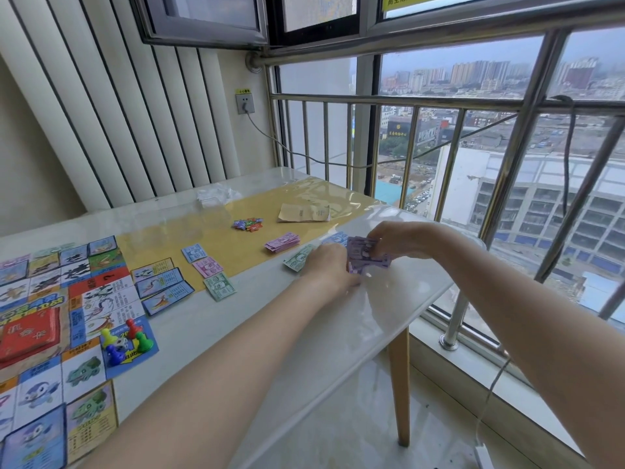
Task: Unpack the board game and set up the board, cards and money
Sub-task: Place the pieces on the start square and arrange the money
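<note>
You are sorting the play money, and both hands are on one purple stack (368, 253) near the right end of the table (338, 333). Your right hand (394, 239) pinches its far side with curled fingers; your left hand (329, 267) curls round its near side, so the stack is clamped between the two. Keep that hold snug and peel one note at a time, so the rest does not fan out.

A green note (297, 258) lies just beside your left hand, and a blue note (336, 237) shows just past the stack. A pink stack (283, 242) sits near on the yellow runner (216, 228). Nearer the board (50, 333), three small piles are laid in a row: blue (194, 252), pink (208, 267) and green (220, 287). Carry each colour there, I would judge, and square it on its own pile.

Mind the right edge of the table: the purple stack is close to it, with floor below and a railing (406, 103) beyond. The bare tabletop toward you gives open room. The pawns (123, 341) stand on the board corner, well apart from your hands, so sweep low over the runner, not the board
</note>
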The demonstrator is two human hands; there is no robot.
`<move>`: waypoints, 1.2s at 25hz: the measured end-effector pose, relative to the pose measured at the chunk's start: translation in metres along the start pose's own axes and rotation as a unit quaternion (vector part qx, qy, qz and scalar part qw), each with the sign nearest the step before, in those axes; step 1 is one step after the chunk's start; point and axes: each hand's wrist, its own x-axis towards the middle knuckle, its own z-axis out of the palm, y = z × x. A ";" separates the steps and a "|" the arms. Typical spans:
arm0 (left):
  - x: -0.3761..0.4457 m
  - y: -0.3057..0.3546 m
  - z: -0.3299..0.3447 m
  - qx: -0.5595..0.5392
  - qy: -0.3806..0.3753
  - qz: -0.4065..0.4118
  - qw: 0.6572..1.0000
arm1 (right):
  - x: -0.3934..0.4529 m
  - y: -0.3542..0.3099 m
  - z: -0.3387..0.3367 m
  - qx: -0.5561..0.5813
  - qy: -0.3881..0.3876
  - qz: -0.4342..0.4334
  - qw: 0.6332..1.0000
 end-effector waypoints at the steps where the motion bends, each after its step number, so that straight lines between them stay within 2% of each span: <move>1: 0.002 0.002 0.002 0.006 -0.007 -0.015 1.000 | 0.002 0.000 -0.002 -0.001 -0.002 0.004 1.000; 4: 0.012 0.004 -0.001 -0.007 -0.016 -0.053 0.998 | 0.002 0.000 -0.006 -0.040 -0.024 -0.006 0.999; 6: 0.015 0.003 -0.005 -0.032 -0.035 -0.071 0.996 | 0.002 -0.002 -0.010 -0.133 -0.054 -0.035 0.989; 8: 0.018 0.002 -0.007 -0.056 -0.062 -0.081 0.993 | 0.005 -0.004 -0.008 -0.212 -0.047 -0.068 0.974; 12: 0.020 0.004 -0.006 -0.102 -0.093 -0.070 0.988 | 0.012 -0.005 0.005 -0.248 -0.022 -0.102 0.963; 21: 0.018 0.008 -0.009 -0.069 -0.076 -0.031 0.994 | 0.017 -0.012 0.007 -0.283 -0.032 -0.100 0.953; 25: 0.014 0.005 -0.008 -0.087 -0.056 -0.009 0.995 | 0.011 -0.013 0.008 -0.257 -0.017 -0.102 0.961; 30: 0.011 -0.003 -0.006 -0.114 -0.079 -0.016 0.990 | -0.001 -0.015 0.003 -0.214 -0.031 -0.090 0.972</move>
